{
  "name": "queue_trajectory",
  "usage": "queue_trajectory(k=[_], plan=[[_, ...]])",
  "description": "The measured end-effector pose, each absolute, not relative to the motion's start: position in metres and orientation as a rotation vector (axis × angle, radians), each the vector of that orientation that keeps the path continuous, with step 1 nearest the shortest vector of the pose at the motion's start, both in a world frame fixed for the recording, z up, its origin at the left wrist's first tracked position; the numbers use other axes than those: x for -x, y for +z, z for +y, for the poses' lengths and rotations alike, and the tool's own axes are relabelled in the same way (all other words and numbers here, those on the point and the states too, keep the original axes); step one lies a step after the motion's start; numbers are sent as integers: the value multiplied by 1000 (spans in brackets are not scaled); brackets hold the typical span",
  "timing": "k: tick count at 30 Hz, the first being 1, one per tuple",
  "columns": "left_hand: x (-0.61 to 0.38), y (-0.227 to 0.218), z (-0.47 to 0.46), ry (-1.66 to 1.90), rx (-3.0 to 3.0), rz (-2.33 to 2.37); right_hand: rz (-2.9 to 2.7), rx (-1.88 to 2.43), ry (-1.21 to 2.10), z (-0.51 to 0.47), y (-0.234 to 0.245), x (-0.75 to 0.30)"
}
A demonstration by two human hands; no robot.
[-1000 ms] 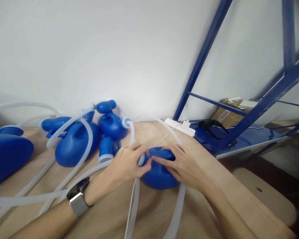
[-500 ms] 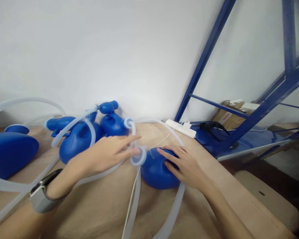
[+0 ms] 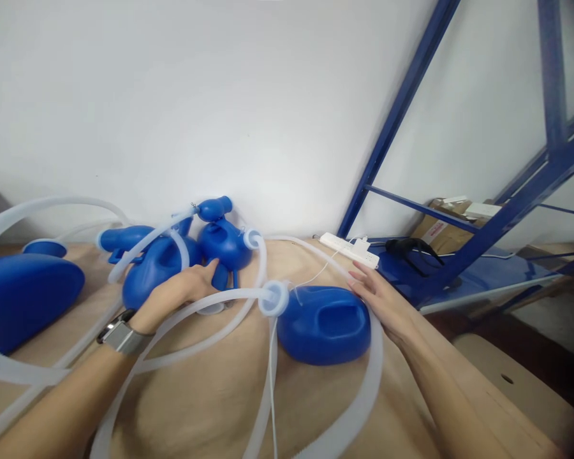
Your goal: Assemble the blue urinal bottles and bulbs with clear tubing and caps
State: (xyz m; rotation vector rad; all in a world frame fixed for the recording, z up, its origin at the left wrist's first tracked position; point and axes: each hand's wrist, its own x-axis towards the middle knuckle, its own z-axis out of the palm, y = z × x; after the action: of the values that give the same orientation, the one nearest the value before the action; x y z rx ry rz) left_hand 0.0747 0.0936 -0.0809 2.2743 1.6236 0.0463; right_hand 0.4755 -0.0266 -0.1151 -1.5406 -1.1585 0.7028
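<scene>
A blue plastic jug (image 3: 299,335) with a moulded grip hollow lies on the brown table covering. A translucent hose (image 3: 229,295) runs leftward from the pale ring cap (image 3: 273,298) at its mouth. My right hand (image 3: 375,293) is open at the jug's right end, fingers stretched out by another hose (image 3: 375,357). Left of the jug, my left hand (image 3: 189,287) has its thumb and fingers about a blue spout piece (image 3: 222,278) with a handle; the hose partly hides the fingers. Two more blue jugs, one round (image 3: 146,274) and one upright (image 3: 227,242), stand behind it.
A large blue jug (image 3: 29,293) lies at the left, among looping hoses. A white power strip (image 3: 349,248) sits at the back right, beside blue metal shelving (image 3: 402,108) with a cardboard box (image 3: 437,229). A thin white cable (image 3: 272,395) crosses the table. A beige stool (image 3: 511,382) stands right.
My left hand has moved left from the cap and hose to the blue spout piece. My right hand has slid off the jug's top to its right end, uncovering the grip hollow.
</scene>
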Motion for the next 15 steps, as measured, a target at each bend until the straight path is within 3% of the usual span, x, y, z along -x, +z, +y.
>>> queue_trajectory(k=[5, 15], plan=[[-58, -55, 91, -9, -2310, 1643, -868, 1320, 921, -23, -119, -481], [-31, 6, 67, 838, -2500, 1628, -756, 790, 400, -37, -81, -488]])
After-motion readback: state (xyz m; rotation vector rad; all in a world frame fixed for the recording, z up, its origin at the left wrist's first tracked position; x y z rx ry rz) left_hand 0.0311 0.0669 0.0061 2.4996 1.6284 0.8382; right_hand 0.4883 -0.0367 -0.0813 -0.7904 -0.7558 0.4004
